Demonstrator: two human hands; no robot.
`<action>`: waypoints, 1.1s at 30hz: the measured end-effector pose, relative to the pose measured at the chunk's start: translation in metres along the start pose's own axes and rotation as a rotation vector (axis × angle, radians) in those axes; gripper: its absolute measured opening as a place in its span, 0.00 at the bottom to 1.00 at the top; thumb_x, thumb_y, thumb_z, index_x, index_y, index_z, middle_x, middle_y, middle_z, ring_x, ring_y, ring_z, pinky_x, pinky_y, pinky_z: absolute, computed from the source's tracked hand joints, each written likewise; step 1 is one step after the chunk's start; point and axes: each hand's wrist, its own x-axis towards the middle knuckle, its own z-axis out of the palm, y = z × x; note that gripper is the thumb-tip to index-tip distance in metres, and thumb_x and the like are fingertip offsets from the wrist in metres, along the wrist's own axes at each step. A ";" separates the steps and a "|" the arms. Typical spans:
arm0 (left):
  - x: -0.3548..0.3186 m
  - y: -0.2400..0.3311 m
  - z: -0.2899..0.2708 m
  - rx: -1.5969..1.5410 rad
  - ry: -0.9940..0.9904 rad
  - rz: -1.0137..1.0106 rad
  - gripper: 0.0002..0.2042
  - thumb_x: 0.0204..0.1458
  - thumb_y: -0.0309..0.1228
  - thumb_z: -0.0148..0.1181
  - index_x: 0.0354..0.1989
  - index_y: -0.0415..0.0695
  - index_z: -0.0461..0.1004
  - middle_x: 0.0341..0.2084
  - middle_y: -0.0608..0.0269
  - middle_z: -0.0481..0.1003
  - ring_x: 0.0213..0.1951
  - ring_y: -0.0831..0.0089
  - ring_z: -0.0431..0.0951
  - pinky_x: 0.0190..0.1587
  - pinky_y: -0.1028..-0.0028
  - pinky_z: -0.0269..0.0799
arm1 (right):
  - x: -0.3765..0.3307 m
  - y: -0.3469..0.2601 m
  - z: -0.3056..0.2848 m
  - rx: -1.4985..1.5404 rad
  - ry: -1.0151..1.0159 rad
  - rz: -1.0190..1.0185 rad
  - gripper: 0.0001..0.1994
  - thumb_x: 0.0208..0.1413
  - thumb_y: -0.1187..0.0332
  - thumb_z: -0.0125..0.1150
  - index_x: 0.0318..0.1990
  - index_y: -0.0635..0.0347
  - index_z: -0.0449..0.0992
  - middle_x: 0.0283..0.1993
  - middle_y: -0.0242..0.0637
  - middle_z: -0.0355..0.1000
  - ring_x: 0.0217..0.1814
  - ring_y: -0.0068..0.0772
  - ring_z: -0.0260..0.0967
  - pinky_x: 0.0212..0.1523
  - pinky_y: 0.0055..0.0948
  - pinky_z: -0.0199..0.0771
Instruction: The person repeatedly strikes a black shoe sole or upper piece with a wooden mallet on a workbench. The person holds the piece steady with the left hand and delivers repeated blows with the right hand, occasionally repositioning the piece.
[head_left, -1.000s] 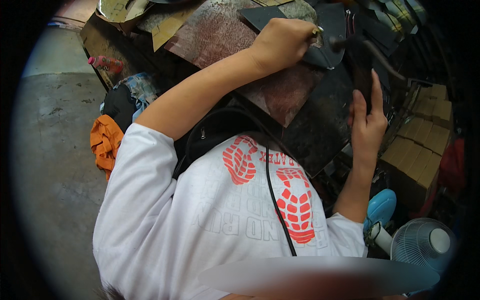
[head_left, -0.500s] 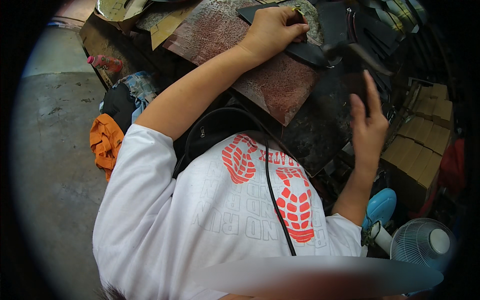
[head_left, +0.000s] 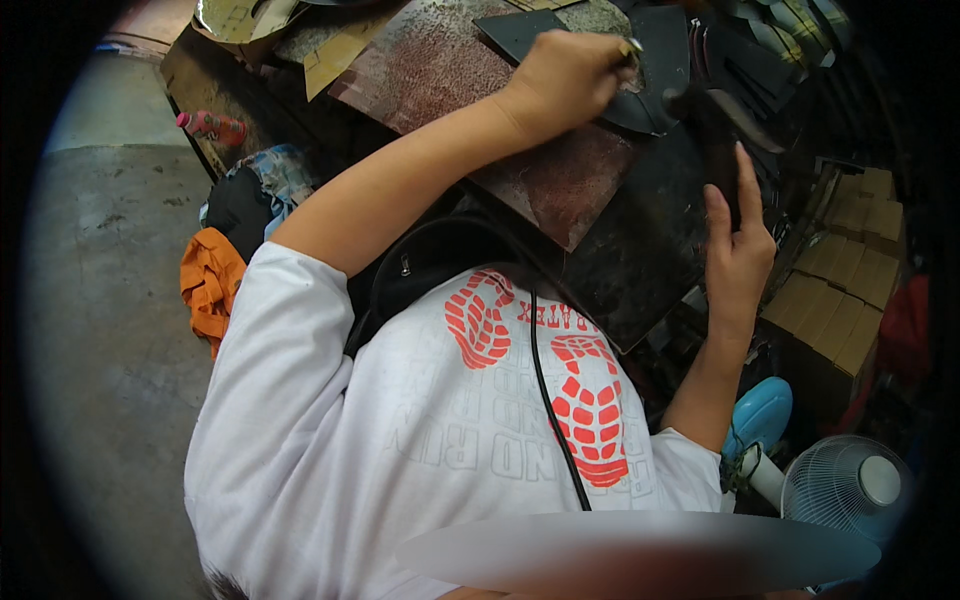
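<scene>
My left hand (head_left: 570, 85) is closed around a small tool (head_left: 634, 46), of which only a shiny, yellowish end shows. It is over black sheet pieces (head_left: 662, 55) near a grey stone-like slab (head_left: 597, 16). Beneath my left wrist lies a reddish-brown, pitted board (head_left: 550, 185). My right hand (head_left: 742, 255) is closed on the dark handle of a hammer (head_left: 742, 118), thumb and index finger stretched along it. The curved hammer head is raised to the right of the black pieces. My left fingers hide most of the small tool.
Black strips (head_left: 755, 85) crowd the far right of the dark table (head_left: 625, 270). Stacked cardboard boxes (head_left: 835, 270) stand at right, above a fan (head_left: 850, 485) and a blue round seat (head_left: 762, 412). A pink bottle (head_left: 212, 127) and orange cloth (head_left: 212, 285) are at left.
My left hand has moved right and a little nearer with the small tool, uncovering more of the black pieces. My right hand and the hammer stay in nearly the same place.
</scene>
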 end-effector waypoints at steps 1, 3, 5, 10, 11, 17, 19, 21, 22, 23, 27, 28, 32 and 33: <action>0.000 -0.002 -0.001 -0.114 0.004 -0.143 0.08 0.53 0.29 0.63 0.37 0.39 0.80 0.27 0.54 0.81 0.29 0.62 0.84 0.35 0.68 0.79 | -0.003 0.007 0.004 -0.139 0.052 -0.052 0.25 0.64 0.59 0.60 0.68 0.41 0.67 0.40 0.44 0.81 0.29 0.32 0.78 0.30 0.31 0.75; 0.003 -0.007 0.000 -0.523 0.084 -0.456 0.09 0.54 0.31 0.65 0.37 0.37 0.82 0.25 0.56 0.82 0.28 0.71 0.85 0.33 0.73 0.78 | -0.007 0.014 0.004 -0.139 0.015 -0.085 0.25 0.64 0.60 0.61 0.68 0.39 0.67 0.47 0.45 0.80 0.41 0.42 0.82 0.38 0.37 0.78; 0.004 -0.011 -0.001 -0.534 0.001 -0.506 0.08 0.56 0.28 0.63 0.33 0.34 0.78 0.22 0.58 0.80 0.26 0.76 0.80 0.30 0.75 0.76 | -0.010 0.016 0.005 -0.147 -0.007 -0.056 0.25 0.63 0.60 0.61 0.68 0.39 0.67 0.48 0.45 0.80 0.45 0.45 0.81 0.41 0.38 0.79; 0.002 -0.011 0.001 -0.397 0.006 -0.370 0.08 0.54 0.29 0.66 0.37 0.37 0.81 0.24 0.57 0.82 0.29 0.74 0.85 0.34 0.75 0.78 | -0.010 0.017 0.010 -0.098 -0.028 -0.087 0.25 0.63 0.59 0.61 0.68 0.39 0.67 0.53 0.46 0.78 0.51 0.45 0.79 0.45 0.37 0.79; 0.001 -0.010 0.000 -0.394 -0.009 -0.360 0.08 0.54 0.30 0.66 0.37 0.37 0.81 0.25 0.56 0.82 0.29 0.73 0.85 0.34 0.75 0.78 | -0.009 0.014 0.007 -0.092 -0.042 -0.010 0.25 0.63 0.59 0.61 0.68 0.38 0.67 0.54 0.46 0.78 0.52 0.43 0.79 0.46 0.37 0.79; 0.007 -0.010 -0.001 -0.190 -0.049 -0.090 0.08 0.53 0.31 0.66 0.37 0.41 0.81 0.27 0.54 0.81 0.31 0.63 0.84 0.36 0.71 0.79 | -0.003 -0.033 -0.066 0.122 0.262 -0.195 0.23 0.64 0.49 0.53 0.50 0.64 0.73 0.39 0.47 0.75 0.30 0.33 0.72 0.29 0.28 0.71; 0.010 -0.006 0.001 -0.130 -0.051 0.030 0.07 0.53 0.32 0.65 0.37 0.43 0.81 0.27 0.55 0.80 0.32 0.58 0.83 0.36 0.68 0.78 | -0.001 -0.047 -0.076 0.285 0.444 -0.399 0.28 0.64 0.44 0.50 0.43 0.68 0.73 0.33 0.46 0.73 0.26 0.31 0.69 0.26 0.26 0.69; 0.011 0.000 0.004 -0.051 -0.021 0.133 0.07 0.53 0.31 0.64 0.37 0.43 0.80 0.27 0.55 0.80 0.32 0.57 0.82 0.36 0.66 0.78 | 0.001 -0.050 -0.070 0.439 0.385 -0.441 0.32 0.64 0.38 0.47 0.38 0.67 0.72 0.29 0.44 0.71 0.26 0.30 0.68 0.26 0.26 0.68; 0.010 0.004 0.006 -0.011 -0.006 0.183 0.06 0.53 0.31 0.63 0.37 0.44 0.79 0.27 0.55 0.79 0.32 0.56 0.82 0.36 0.65 0.78 | 0.001 -0.045 -0.060 0.489 0.309 -0.496 0.31 0.66 0.40 0.45 0.39 0.66 0.72 0.29 0.43 0.70 0.26 0.29 0.67 0.26 0.24 0.67; 0.007 0.005 0.004 0.063 -0.070 0.220 0.06 0.54 0.30 0.62 0.37 0.44 0.78 0.28 0.56 0.79 0.33 0.55 0.81 0.36 0.63 0.78 | 0.002 -0.039 -0.047 0.328 0.220 -0.356 0.23 0.65 0.46 0.49 0.46 0.60 0.70 0.33 0.43 0.73 0.29 0.30 0.71 0.28 0.26 0.69; 0.004 0.004 0.005 0.023 0.022 0.113 0.06 0.53 0.31 0.63 0.35 0.41 0.80 0.26 0.55 0.79 0.31 0.56 0.81 0.36 0.65 0.78 | -0.003 -0.006 -0.011 0.002 -0.025 0.113 0.25 0.64 0.63 0.61 0.68 0.43 0.67 0.47 0.44 0.80 0.42 0.38 0.81 0.38 0.33 0.77; 0.004 0.002 0.005 -0.004 0.045 0.033 0.07 0.53 0.31 0.63 0.34 0.40 0.80 0.25 0.56 0.80 0.30 0.58 0.82 0.35 0.66 0.78 | -0.005 0.000 -0.005 -0.054 0.037 0.113 0.25 0.63 0.62 0.61 0.68 0.42 0.67 0.49 0.45 0.80 0.44 0.40 0.81 0.39 0.34 0.78; 0.002 -0.008 0.006 -0.362 -0.007 -0.379 0.09 0.53 0.31 0.65 0.34 0.37 0.81 0.23 0.56 0.81 0.28 0.68 0.84 0.33 0.72 0.78 | -0.008 0.007 0.001 -0.156 -0.024 -0.086 0.25 0.64 0.57 0.60 0.68 0.39 0.67 0.52 0.46 0.78 0.49 0.49 0.79 0.45 0.40 0.78; 0.002 -0.009 0.007 -0.424 0.020 -0.378 0.09 0.55 0.30 0.64 0.36 0.36 0.81 0.24 0.56 0.82 0.28 0.74 0.84 0.32 0.75 0.78 | -0.009 0.006 0.002 -0.129 -0.034 -0.075 0.25 0.64 0.57 0.60 0.68 0.38 0.66 0.52 0.46 0.78 0.50 0.50 0.79 0.45 0.40 0.78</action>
